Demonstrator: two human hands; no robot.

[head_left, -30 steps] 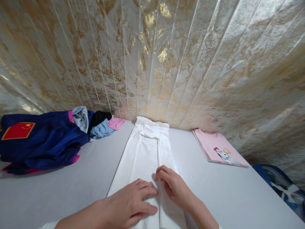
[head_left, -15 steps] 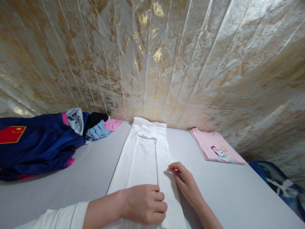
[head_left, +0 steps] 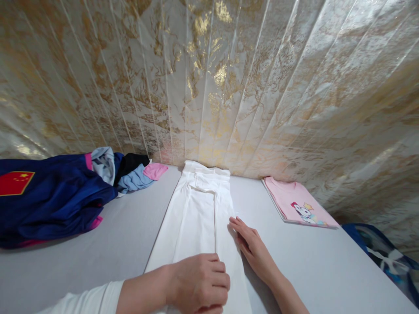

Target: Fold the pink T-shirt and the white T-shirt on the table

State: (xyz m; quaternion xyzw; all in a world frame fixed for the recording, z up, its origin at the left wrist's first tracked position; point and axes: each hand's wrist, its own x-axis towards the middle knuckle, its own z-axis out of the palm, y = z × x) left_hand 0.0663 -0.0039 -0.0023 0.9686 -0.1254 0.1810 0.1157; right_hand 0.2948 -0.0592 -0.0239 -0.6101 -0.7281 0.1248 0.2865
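Observation:
A long white garment (head_left: 199, 213) lies stretched out on the pale sheet, its far end against the patterned curtain and a raised fold running down its length. Above its near part my left hand (head_left: 203, 281) is closed, knuckles up and fingers curled down at the fold; the fingertips are partly hidden against the cloth. My right hand (head_left: 253, 246) rests along the garment's right edge, fingers stretched out and touching the fabric, holding nothing.
A folded pink shirt (head_left: 291, 198) with a cartoon print sits at the right. On the left lies a dark blue garment (head_left: 65, 196) with a red patch, beside light blue, black and pink clothes (head_left: 135, 176). A blue see-through bag (head_left: 386, 257) is past the right edge.
My right hand has straightened its fingers and laid them on the garment's right edge. My left hand stays nearly in place, curled over the fold.

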